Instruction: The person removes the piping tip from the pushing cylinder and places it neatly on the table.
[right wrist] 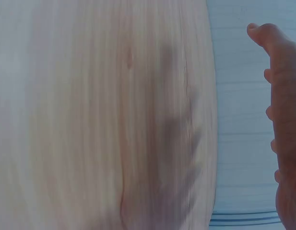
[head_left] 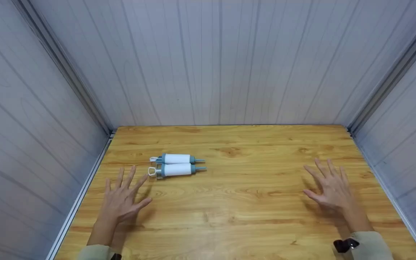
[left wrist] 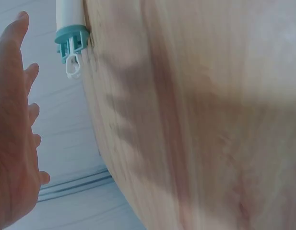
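Observation:
Two white syringe-like tubes lie side by side on the wooden table, left of its middle, a rear tube (head_left: 177, 159) and a front tube (head_left: 177, 169). Both have blue-green ends, a white ring handle at the left and a thin nozzle pointing right. In the left wrist view one white tube (left wrist: 70, 13) shows in part, with its ring handle. My left hand (head_left: 121, 200) hovers over the table with fingers spread, just left of and nearer than the front tube's handle, holding nothing. Far to the right, my right hand (head_left: 332, 189) also hovers with spread fingers, holding nothing.
The wood-grain table (head_left: 229, 206) is enclosed by a pale back wall (head_left: 222, 65), a left wall (head_left: 31, 119) and a right wall (head_left: 406, 144). Metal rails edge the walls. Dark bands with small devices sit at both sleeve cuffs.

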Action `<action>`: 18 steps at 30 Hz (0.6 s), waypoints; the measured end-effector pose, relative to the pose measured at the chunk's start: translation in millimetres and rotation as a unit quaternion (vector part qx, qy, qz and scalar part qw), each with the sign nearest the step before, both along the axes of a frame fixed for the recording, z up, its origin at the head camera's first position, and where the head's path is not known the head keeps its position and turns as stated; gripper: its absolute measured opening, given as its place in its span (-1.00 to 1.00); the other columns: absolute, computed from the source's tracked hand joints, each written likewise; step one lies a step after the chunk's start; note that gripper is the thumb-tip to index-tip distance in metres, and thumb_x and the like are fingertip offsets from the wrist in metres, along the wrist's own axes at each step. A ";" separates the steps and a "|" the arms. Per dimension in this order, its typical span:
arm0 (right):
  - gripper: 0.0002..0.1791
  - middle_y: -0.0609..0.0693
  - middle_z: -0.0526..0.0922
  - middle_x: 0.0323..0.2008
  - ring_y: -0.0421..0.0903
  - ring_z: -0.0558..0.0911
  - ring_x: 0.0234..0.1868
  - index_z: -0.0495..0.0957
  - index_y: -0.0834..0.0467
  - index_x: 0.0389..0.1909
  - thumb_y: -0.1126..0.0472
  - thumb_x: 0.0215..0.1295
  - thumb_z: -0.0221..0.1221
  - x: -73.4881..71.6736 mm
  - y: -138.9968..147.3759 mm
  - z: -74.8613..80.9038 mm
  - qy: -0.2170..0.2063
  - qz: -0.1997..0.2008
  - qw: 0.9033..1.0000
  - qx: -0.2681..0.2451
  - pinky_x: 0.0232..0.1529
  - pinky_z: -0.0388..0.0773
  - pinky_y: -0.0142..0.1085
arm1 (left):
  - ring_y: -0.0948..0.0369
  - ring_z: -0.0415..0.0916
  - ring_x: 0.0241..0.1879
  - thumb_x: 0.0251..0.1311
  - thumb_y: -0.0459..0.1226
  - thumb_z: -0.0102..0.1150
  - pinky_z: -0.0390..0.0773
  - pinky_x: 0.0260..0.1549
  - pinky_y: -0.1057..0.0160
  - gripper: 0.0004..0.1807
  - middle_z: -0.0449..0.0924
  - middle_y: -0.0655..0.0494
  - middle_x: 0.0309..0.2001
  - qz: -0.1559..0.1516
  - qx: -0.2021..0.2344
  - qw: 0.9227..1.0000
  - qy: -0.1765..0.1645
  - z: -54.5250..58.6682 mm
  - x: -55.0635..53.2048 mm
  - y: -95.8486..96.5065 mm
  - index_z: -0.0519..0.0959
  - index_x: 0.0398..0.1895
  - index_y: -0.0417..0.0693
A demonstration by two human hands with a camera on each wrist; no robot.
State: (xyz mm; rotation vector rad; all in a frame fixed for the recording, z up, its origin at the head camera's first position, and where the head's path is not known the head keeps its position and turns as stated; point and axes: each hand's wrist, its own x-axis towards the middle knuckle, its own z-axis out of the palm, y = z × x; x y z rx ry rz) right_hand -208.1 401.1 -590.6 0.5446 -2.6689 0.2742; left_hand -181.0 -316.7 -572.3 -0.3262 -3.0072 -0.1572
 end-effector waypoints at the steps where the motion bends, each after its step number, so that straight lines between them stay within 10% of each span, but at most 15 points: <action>1: -0.02 0.33 0.49 0.62 0.67 0.36 0.61 0.53 -0.06 0.60 -0.28 0.15 0.50 -1.2 -3.4 0.2 0.000 0.003 1.000 0.002 0.38 0.27 0.78 | -0.39 -0.04 0.82 0.39 0.41 0.23 0.07 0.55 -0.78 -0.05 0.02 -0.10 0.87 0.000 -0.001 1.000 0.002 0.4 -1.1 1.5 0.31 0.78 0.40; 18: -0.06 0.33 0.49 0.63 0.64 0.34 0.64 0.53 -0.04 0.62 -0.31 0.24 0.44 -31.3 -64.8 1.5 0.005 0.066 0.998 0.010 0.47 0.24 0.74 | -0.36 -0.03 0.83 0.39 0.41 0.26 0.13 0.55 -0.75 -0.04 0.09 -0.09 0.86 -0.033 0.018 0.999 0.004 6.6 -32.4 42.1 0.33 0.78 0.34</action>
